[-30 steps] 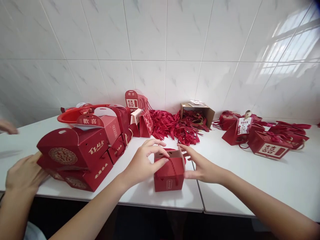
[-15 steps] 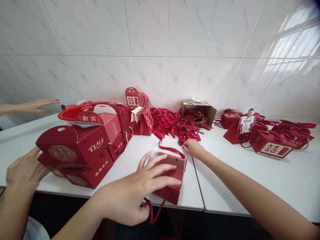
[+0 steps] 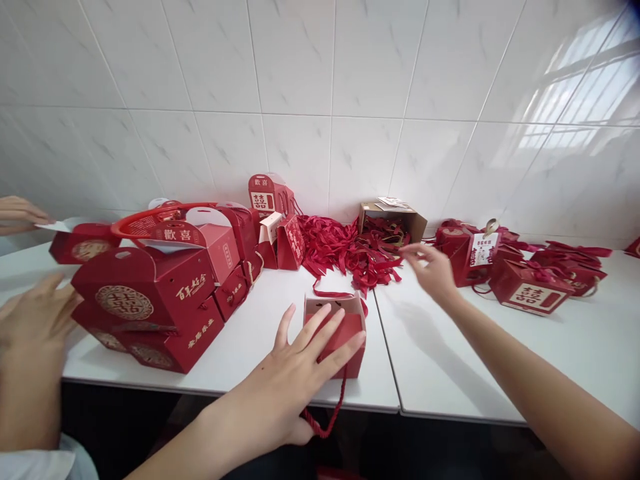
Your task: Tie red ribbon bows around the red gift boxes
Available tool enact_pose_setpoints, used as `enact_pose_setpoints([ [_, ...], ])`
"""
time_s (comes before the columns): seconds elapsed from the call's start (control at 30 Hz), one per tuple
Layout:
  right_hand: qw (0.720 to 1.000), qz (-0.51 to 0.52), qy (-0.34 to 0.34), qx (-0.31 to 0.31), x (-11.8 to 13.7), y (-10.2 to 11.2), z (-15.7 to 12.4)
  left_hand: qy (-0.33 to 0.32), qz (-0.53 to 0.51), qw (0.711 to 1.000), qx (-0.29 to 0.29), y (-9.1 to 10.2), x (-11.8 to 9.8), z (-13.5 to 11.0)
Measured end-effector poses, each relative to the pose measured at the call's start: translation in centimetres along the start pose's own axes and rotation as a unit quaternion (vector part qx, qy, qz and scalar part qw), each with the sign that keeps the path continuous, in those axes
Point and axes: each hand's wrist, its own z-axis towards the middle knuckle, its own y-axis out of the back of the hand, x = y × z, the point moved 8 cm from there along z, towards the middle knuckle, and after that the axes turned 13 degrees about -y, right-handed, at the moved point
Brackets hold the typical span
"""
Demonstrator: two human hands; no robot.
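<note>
A small open red gift box (image 3: 345, 319) stands near the front edge of the white table (image 3: 280, 300). Its red rope handle (image 3: 327, 417) hangs over that edge. My left hand (image 3: 300, 373) lies against the box's front, fingers spread, holding nothing I can see. My right hand (image 3: 430, 270) is raised above the table to the right of the box. Its fingers are apart and empty, and it hovers between the heap of red ribbons (image 3: 345, 250) and the red boxes on the right (image 3: 530, 290).
A stack of larger red boxes (image 3: 145, 300) and a red basin (image 3: 150, 223) fill the left. Another person's hand (image 3: 30, 333) rests beside the stack, and a second hand (image 3: 17, 213) holds a box (image 3: 80, 243) at the far left. A brown carton (image 3: 393, 220) sits by the tiled wall.
The small box has gone from tilted to upright. My right hand has lifted off the table and moved right. The other person's far hand now holds a red box.
</note>
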Motion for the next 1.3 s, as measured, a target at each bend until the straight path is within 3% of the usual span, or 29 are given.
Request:
enact_pose_setpoints([
  [0.07,0.991,0.096,-0.011,-0.095,1.3,5.2,1.4,-0.005,-0.003,1.000,-0.008,0.6,-0.5,-1.1],
  [0.13,0.911,0.353,-0.031,-0.212,1.6,11.2,2.0,-0.018,-0.030,0.999,-0.005,1.3,-0.7,-2.3],
  [0.2,0.879,0.407,-0.007,-0.248,3.5,15.1,2.0,-0.019,-0.054,0.998,-0.008,2.0,0.1,-2.9],
  [0.27,0.879,0.425,0.001,-0.215,5.5,16.2,1.7,0.018,-0.047,0.997,-0.058,3.3,1.7,-2.7],
  [0.33,0.908,0.397,-0.049,-0.126,6.7,13.9,0.9,0.081,-0.003,0.984,-0.158,5.1,3.5,-1.9],
  [0.4,0.931,0.328,-0.155,0.031,6.7,8.4,-0.9,0.117,0.056,0.963,-0.236,6.2,4.0,-0.6],
  [0.43,0.929,0.304,-0.191,0.093,6.5,5.8,-2.3,0.115,0.081,0.959,-0.247,6.2,3.7,0.4],
  [0.53,0.891,0.272,-0.251,0.261,6.0,-1.1,-6.7,0.077,0.133,0.961,-0.231,5.1,2.1,3.6],
  [0.63,0.851,0.286,-0.272,0.347,6.0,-4.4,-9.6,0.076,0.143,0.963,-0.215,3.6,1.4,5.0],
  [0.8,0.836,0.282,-0.273,0.384,6.5,-5.4,-10.6,0.068,0.148,0.964,-0.211,2.8,1.3,4.9],
  [1.3,0.819,0.242,-0.325,0.406,7.7,-5.5,-10.3,0.042,0.142,0.967,-0.209,3.2,2.2,3.7],
])
